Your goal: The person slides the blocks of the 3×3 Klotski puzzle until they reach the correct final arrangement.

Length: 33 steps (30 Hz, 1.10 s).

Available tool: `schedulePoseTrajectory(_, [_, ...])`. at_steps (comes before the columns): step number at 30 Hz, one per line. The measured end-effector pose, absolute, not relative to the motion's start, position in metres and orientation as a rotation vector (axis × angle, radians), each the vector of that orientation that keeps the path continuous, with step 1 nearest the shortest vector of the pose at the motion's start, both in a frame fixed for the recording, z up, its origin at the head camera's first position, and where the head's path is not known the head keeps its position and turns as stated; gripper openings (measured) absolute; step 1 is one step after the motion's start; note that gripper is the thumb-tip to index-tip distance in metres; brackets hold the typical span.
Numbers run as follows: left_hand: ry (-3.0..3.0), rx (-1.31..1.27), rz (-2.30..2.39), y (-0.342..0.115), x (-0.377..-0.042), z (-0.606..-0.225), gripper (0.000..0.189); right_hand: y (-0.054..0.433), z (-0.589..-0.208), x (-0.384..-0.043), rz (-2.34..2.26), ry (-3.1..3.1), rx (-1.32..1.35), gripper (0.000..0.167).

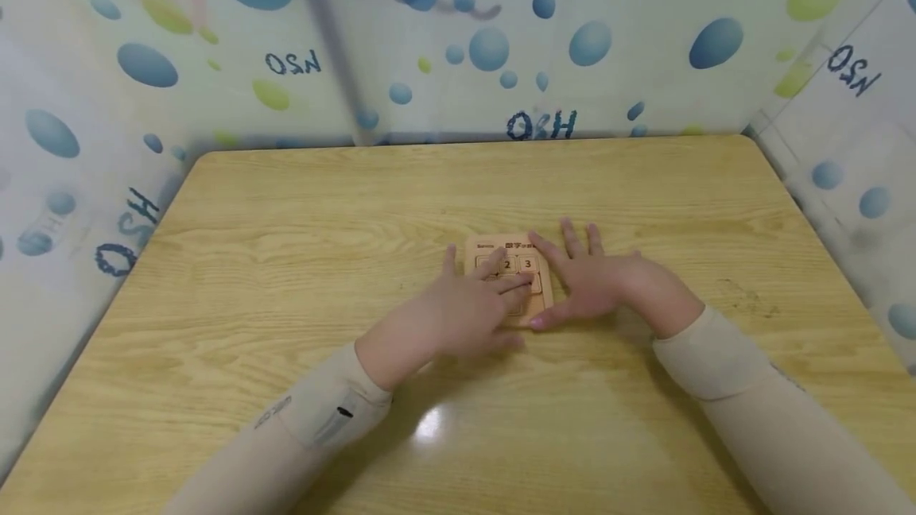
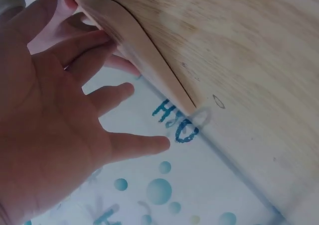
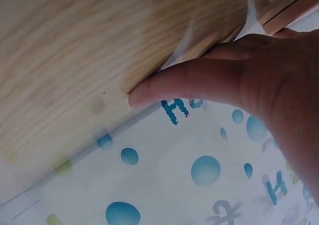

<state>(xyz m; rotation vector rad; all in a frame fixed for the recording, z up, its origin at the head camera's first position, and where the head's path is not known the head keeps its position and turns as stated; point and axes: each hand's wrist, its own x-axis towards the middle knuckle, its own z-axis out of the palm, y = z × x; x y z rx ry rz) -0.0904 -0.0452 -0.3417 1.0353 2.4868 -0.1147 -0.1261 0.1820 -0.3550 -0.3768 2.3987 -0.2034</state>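
Observation:
A wooden number sliding puzzle [image 1: 545, 292] lies flat on the table, with tiles marked 2 and 3 showing in its top row. My left hand [image 1: 468, 312] is over its left and middle part, fingers spread, two of them reaching across the tiles. Much of the lower tile area is hidden under it. At the right side, my right hand [image 1: 597, 284] touches the puzzle's frame with the index finger near the top corner and the thumb near the bottom corner. Its other fingers stretch out over the table. The left wrist view shows the puzzle [image 2: 154, 68] edge-on beside the left fingers.
The wood-grain table [image 1: 286, 261] reaches out on all sides of the puzzle. Behind it and along both sides hangs a pale covering [image 1: 444, 86] with blue and green drops and lettering. A bright light reflection shows on the tabletop near the left forearm.

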Motion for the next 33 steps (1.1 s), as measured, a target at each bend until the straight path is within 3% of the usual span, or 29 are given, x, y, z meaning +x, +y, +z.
schedulePoseTrajectory(12, [2.48,0.983,-0.057,-0.079,-0.067,-0.335,0.077,0.181,-0.355,-0.125,-0.192,2.417,-0.368,0.136])
schedulePoseTrajectory(33, [2.427,1.112,0.039,-0.063,-0.068,-0.346,0.076,0.181,-0.355,-0.126,-0.201,2.415,-0.393,0.136])
